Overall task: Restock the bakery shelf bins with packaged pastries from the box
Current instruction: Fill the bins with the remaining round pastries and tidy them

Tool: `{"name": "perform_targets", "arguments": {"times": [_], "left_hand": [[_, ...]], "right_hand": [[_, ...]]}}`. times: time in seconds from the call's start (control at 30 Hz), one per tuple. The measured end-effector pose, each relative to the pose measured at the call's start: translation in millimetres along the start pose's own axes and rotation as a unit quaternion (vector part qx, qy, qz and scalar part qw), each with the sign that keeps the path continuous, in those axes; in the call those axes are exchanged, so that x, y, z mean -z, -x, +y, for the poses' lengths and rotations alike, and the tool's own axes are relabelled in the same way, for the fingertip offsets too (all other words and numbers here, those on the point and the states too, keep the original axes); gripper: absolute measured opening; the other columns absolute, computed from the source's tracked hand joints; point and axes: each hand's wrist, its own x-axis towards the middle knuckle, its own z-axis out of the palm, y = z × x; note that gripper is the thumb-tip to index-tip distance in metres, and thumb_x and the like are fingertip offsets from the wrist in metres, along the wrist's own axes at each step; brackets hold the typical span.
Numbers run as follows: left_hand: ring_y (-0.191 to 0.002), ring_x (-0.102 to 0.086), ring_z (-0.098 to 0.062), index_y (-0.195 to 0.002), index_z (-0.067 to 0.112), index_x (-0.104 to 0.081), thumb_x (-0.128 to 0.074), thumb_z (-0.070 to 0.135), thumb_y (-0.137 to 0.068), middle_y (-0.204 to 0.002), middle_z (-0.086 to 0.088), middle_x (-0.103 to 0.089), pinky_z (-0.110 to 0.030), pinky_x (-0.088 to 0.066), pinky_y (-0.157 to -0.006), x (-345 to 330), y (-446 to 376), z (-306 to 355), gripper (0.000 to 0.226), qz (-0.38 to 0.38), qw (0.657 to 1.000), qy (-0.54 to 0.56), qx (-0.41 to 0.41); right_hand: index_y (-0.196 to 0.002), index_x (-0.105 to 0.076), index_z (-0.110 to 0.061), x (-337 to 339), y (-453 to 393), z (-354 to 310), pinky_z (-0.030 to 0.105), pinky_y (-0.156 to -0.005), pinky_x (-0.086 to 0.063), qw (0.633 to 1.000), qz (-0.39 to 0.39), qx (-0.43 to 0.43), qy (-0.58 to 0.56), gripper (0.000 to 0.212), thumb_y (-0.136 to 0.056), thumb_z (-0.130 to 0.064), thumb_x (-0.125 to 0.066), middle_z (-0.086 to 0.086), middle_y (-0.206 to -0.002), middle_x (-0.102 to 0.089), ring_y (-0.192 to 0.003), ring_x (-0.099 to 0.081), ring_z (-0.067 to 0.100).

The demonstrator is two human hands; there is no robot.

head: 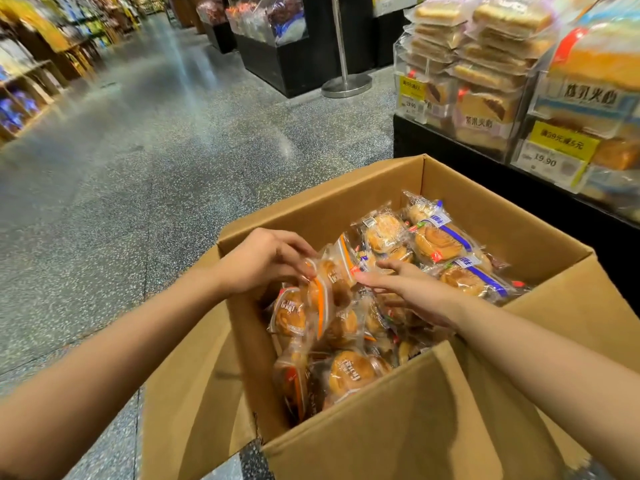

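Nearest the camera, an open cardboard box stands on the speckled floor, its flaps folded outward. It is heaped with packaged pastries in clear wrappers; there are too many, overlapping, to count exactly. Those on the near and left side carry orange stripes and a white word printed sideways that is too blurred to read. At the far right of the box lie three blue-striped pastries with white writing on the stripe, also unreadable.

Both bare forearms reach in over the heap. The left hand has its fingers curled, pinching the top edge of an orange-striped pastry pack that sits raised above the others. The right hand lies with fingers stretched nearly straight, their tips touching the same pack's right edge; it grips nothing.

Beyond the box on the right, a black-based shelf carries clear bins stacked with wrapped cake slices. Two yellow-topped price tags both read 19.90; packs there bear Chinese characters.

Farther off stand one metal post on a round base and a dark display stand, with blurred shelves along the left aisle.
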Motion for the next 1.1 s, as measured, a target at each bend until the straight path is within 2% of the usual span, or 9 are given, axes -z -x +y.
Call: {"name": "perform_targets", "arguments": {"times": [0.07, 0.13, 0.23, 0.37, 0.43, 0.53, 0.67, 0.93, 1.1], "left_hand": [[-0.095, -0.064, -0.006, -0.087, 0.012, -0.078, -0.072, 0.019, -0.075, -0.106, 0.000, -0.068, -0.007, -0.043, -0.084, -7.0, -6.9, 8.9, 0.015, 0.064, 0.997, 0.038, -0.019], [-0.099, -0.063, -0.006, -0.089, 0.013, -0.077, -0.073, 0.017, -0.074, -0.108, 0.003, -0.067, -0.013, -0.045, -0.089, -14.5, -12.7, 15.6, 0.016, 0.105, 0.990, 0.099, -0.005], [-0.104, -0.062, -0.006, -0.093, 0.018, -0.077, -0.075, 0.018, -0.071, -0.113, 0.006, -0.065, -0.019, -0.046, -0.094, -27.0, -19.4, 22.8, 0.022, 0.155, 0.966, 0.201, 0.041], [-0.094, -0.064, 0.000, -0.110, 0.023, -0.063, -0.082, -0.001, -0.065, -0.106, 0.004, -0.065, -0.015, -0.047, -0.084, -52.9, -23.4, 14.4, 0.054, 0.217, 0.941, 0.216, 0.147], [-0.089, -0.062, -0.005, -0.105, 0.021, -0.060, -0.077, -0.006, -0.069, -0.100, 0.002, -0.063, -0.013, -0.043, -0.080, -67.6, -23.0, 1.1, 0.047, 0.163, 0.949, 0.149, 0.224], [-0.106, -0.058, -0.020, -0.113, 0.012, -0.062, -0.067, 0.003, -0.079, -0.110, -0.005, -0.060, -0.017, -0.039, -0.085, -93.6, -22.4, -14.8, 0.035, -0.035, 0.959, -0.029, 0.280], [-0.121, -0.044, -0.025, -0.133, 0.012, -0.047, -0.074, 0.029, -0.078, -0.131, -0.011, -0.042, -0.032, -0.039, -0.098, -124.3, -22.6, -19.0, 0.064, -0.191, 0.927, -0.147, 0.288], [-0.122, -0.030, -0.027, -0.131, 0.026, -0.052, -0.068, 0.065, -0.069, -0.130, -0.008, -0.035, -0.037, -0.033, -0.101, -133.5, -18.3, -18.2, 0.075, -0.183, 0.900, -0.296, 0.264], [-0.129, -0.026, -0.024, -0.112, 0.023, -0.064, -0.071, 0.072, -0.056, -0.133, -0.002, -0.038, -0.034, -0.027, -0.109, -119.8, -16.7, -10.7, 0.074, -0.113, 0.932, -0.242, 0.243]], "right_hand": [[-0.140, -0.041, -0.016, 10.0, 2.0, -0.5, 0.040, -0.107, -0.041, 0.999, -0.031, -0.010, -0.036, 0.107, -0.053, -0.066, -0.077, 0.003, -0.130, -0.057, -0.117, -0.057, 0.021], [-0.124, -0.055, -0.010, 19.9, 6.9, -0.3, 0.038, -0.103, -0.045, 0.994, -0.078, -0.009, -0.081, 0.072, -0.065, -0.047, -0.075, 0.008, -0.120, -0.065, -0.110, -0.063, 0.023], [-0.105, -0.062, -0.007, 27.8, 15.9, 1.4, 0.021, -0.075, -0.055, 0.988, -0.114, -0.015, -0.105, 0.042, -0.072, -0.033, -0.067, 0.005, -0.098, -0.073, -0.084, -0.071, 0.014], [-0.119, -0.055, -0.016, 27.9, 11.0, 9.0, 0.034, -0.088, -0.054, 0.997, -0.006, -0.023, -0.079, 0.077, -0.054, -0.045, -0.085, 0.006, -0.112, -0.069, -0.096, -0.070, 0.021], [-0.118, -0.054, -0.016, 25.5, 11.1, 7.9, 0.041, -0.093, -0.051, 0.994, 0.090, -0.044, -0.050, 0.088, -0.044, -0.050, -0.087, 0.006, -0.113, -0.066, -0.099, -0.066, 0.023], [-0.115, -0.051, -0.010, 22.6, 11.9, 7.2, 0.032, -0.083, -0.047, 0.980, 0.183, -0.074, -0.009, 0.065, -0.067, -0.039, -0.082, 0.003, -0.107, -0.059, -0.095, -0.057, 0.019], [-0.118, -0.055, -0.011, 21.1, 9.4, 8.2, 0.035, -0.085, -0.048, 0.971, 0.228, -0.063, 0.025, 0.065, -0.067, -0.041, -0.083, 0.006, -0.111, -0.062, -0.099, -0.058, 0.023], [-0.121, -0.053, -0.012, 21.4, 10.4, 8.4, 0.041, -0.093, -0.048, 0.968, 0.247, -0.048, 0.010, 0.070, -0.065, -0.039, -0.084, 0.007, -0.116, -0.060, -0.107, -0.058, 0.026], [-0.111, -0.059, -0.008, 26.2, 13.1, 7.6, 0.046, -0.092, -0.051, 0.968, 0.243, -0.040, -0.044, 0.066, -0.061, -0.042, -0.085, 0.008, -0.107, -0.067, -0.099, -0.063, 0.027]]}}
